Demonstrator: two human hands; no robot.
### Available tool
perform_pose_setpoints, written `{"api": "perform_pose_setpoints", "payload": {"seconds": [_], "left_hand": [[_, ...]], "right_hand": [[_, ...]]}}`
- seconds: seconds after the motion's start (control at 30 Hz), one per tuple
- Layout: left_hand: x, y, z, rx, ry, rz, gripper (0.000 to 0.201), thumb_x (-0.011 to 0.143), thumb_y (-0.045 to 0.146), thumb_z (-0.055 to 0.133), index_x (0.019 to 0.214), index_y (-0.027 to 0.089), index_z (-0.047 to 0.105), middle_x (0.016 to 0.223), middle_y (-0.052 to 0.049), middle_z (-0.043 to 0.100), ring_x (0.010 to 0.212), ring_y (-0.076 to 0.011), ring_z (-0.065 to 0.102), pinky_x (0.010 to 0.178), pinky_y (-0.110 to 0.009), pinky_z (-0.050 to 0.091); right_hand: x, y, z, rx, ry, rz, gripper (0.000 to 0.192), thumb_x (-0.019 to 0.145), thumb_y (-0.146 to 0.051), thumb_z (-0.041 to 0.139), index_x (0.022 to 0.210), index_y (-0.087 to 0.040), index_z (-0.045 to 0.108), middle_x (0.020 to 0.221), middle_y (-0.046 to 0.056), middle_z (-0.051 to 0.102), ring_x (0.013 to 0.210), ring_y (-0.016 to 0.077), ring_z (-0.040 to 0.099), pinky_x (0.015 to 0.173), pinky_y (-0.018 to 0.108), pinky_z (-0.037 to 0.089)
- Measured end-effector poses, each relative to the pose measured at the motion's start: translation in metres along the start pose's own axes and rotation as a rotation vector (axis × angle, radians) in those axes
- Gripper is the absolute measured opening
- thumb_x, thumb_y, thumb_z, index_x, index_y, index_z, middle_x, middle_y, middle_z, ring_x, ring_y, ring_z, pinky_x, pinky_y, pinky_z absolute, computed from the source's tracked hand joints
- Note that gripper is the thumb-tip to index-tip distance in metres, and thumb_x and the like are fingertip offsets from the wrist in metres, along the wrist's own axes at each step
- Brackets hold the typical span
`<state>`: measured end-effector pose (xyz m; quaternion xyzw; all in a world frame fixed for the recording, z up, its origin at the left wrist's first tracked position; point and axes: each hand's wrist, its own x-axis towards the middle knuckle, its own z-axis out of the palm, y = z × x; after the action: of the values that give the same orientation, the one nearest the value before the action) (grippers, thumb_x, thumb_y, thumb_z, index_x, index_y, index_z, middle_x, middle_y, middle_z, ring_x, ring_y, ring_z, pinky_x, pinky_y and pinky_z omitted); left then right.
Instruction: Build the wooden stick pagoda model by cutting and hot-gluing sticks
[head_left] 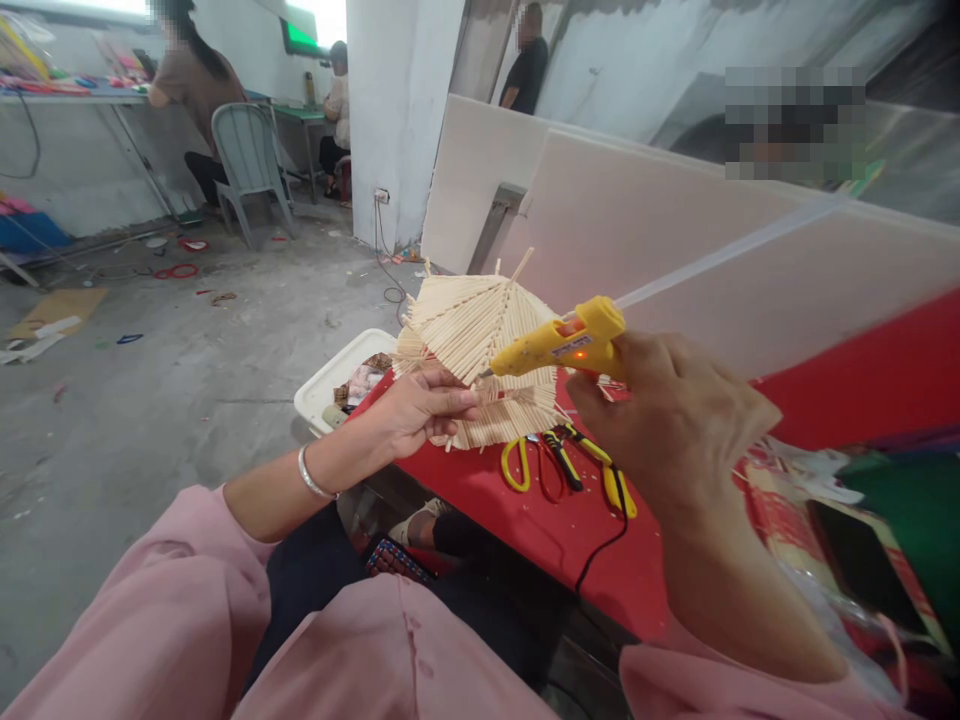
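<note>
A pale model (469, 310) built of thin wooden sticks, with a pitched roof-like top, stands on the red table. At its front corner, the thumb and fingers of my left hand (420, 410) are pinched on the stick edge; any smaller piece between them is hidden. My right hand (667, 410) is wrapped around a yellow hot glue gun (570, 343). An orange light glows on the gun's side, and a long translucent glue stick (735, 250) juts from its back. The nozzle tip (484, 375) is right by my left fingertips, at the sticks.
Yellow-handled scissors (516, 466) and pliers (562, 460) lie on the red table (517, 540) below the model. A white tray (315, 390) with fabric scraps is at left. A dark phone (862, 560) lies at right. White boards (615, 200) lean behind; people sit farther off.
</note>
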<state>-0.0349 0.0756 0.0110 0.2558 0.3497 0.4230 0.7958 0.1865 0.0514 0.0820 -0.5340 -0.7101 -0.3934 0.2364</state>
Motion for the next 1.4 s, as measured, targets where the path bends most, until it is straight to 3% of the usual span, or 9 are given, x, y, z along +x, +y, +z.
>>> {"api": "perform_pose_setpoints", "payload": {"seconds": [0.1, 0.2, 0.37, 0.53, 0.6, 0.77, 1.0, 1.4], "left_hand": [[0.0051, -0.0017, -0.0014, 0.016, -0.008, 0.042, 0.02, 0.076, -0.001, 0.082, 0.087, 0.01, 0.068, 0.072, -0.002, 0.073, 0.056, -0.0107, 0.071, 0.045, -0.014, 0.05], [0.0071, -0.0022, -0.0015, 0.027, -0.013, 0.073, 0.023, 0.073, 0.0, 0.083, 0.085, 0.01, 0.066, 0.069, 0.0, 0.071, 0.058, -0.0116, 0.072, 0.043, -0.014, 0.049], [0.0062, -0.0028, -0.0031, 0.065, -0.055, 0.093, 0.033, 0.067, 0.004, 0.089, 0.091, 0.01, 0.067, 0.071, -0.001, 0.072, 0.057, -0.0114, 0.071, 0.045, -0.014, 0.049], [0.006, -0.0036, -0.0046, 0.083, -0.061, 0.117, 0.035, 0.064, 0.007, 0.092, 0.088, 0.011, 0.067, 0.071, 0.0, 0.071, 0.059, -0.0115, 0.071, 0.044, -0.015, 0.05], [0.0061, -0.0038, -0.0044, 0.087, -0.05, 0.124, 0.035, 0.064, 0.006, 0.092, 0.087, 0.011, 0.067, 0.07, 0.0, 0.07, 0.057, -0.0111, 0.07, 0.044, -0.015, 0.05], [0.006, -0.0038, -0.0028, 0.101, -0.007, 0.151, 0.035, 0.064, 0.006, 0.092, 0.082, 0.011, 0.061, 0.067, -0.002, 0.072, 0.055, -0.0126, 0.07, 0.043, -0.016, 0.049], [0.0073, -0.0039, 0.0003, 0.081, -0.024, 0.155, 0.044, 0.061, 0.011, 0.095, 0.089, 0.011, 0.062, 0.069, 0.0, 0.072, 0.056, -0.0127, 0.07, 0.042, -0.016, 0.048], [0.0117, -0.008, 0.0002, 0.062, -0.011, 0.217, 0.043, 0.061, 0.015, 0.096, 0.088, 0.012, 0.064, 0.071, -0.002, 0.072, 0.057, -0.0128, 0.071, 0.042, -0.016, 0.047]], "right_hand": [[-0.0002, 0.0018, 0.0025, -0.036, 0.173, -0.108, 0.021, 0.087, -0.031, 0.062, 0.097, -0.016, 0.072, 0.074, 0.005, 0.069, 0.063, 0.0145, 0.053, 0.054, 0.03, 0.021], [-0.0003, 0.0025, 0.0024, -0.061, 0.201, -0.13, 0.019, 0.086, -0.03, 0.064, 0.096, -0.014, 0.071, 0.074, 0.005, 0.07, 0.062, 0.0132, 0.052, 0.051, 0.03, 0.02], [-0.0028, 0.0031, 0.0015, -0.081, 0.156, -0.121, 0.019, 0.089, -0.032, 0.062, 0.095, -0.016, 0.07, 0.072, 0.004, 0.068, 0.063, 0.0137, 0.052, 0.053, 0.03, 0.021], [-0.0049, 0.0016, 0.0013, 0.002, -0.068, -0.015, 0.025, 0.09, -0.037, 0.058, 0.102, -0.019, 0.069, 0.078, 0.005, 0.065, 0.069, 0.017, 0.053, 0.059, 0.032, 0.02], [-0.0052, 0.0011, 0.0012, 0.058, -0.102, 0.014, 0.026, 0.089, -0.036, 0.057, 0.105, -0.019, 0.068, 0.08, 0.006, 0.065, 0.071, 0.0185, 0.053, 0.06, 0.032, 0.021], [-0.0068, 0.0021, 0.0026, 0.076, -0.103, 0.018, 0.028, 0.088, -0.035, 0.056, 0.109, -0.019, 0.068, 0.081, 0.006, 0.064, 0.074, 0.02, 0.055, 0.063, 0.032, 0.024], [-0.0074, 0.0032, 0.0028, 0.036, -0.067, 0.003, 0.028, 0.088, -0.036, 0.059, 0.108, -0.019, 0.068, 0.082, 0.006, 0.065, 0.074, 0.0197, 0.055, 0.061, 0.031, 0.025], [-0.0082, 0.0023, 0.0006, -0.009, -0.091, 0.051, 0.027, 0.089, -0.039, 0.057, 0.105, -0.02, 0.069, 0.08, 0.006, 0.066, 0.07, 0.0184, 0.053, 0.059, 0.032, 0.02]]}}
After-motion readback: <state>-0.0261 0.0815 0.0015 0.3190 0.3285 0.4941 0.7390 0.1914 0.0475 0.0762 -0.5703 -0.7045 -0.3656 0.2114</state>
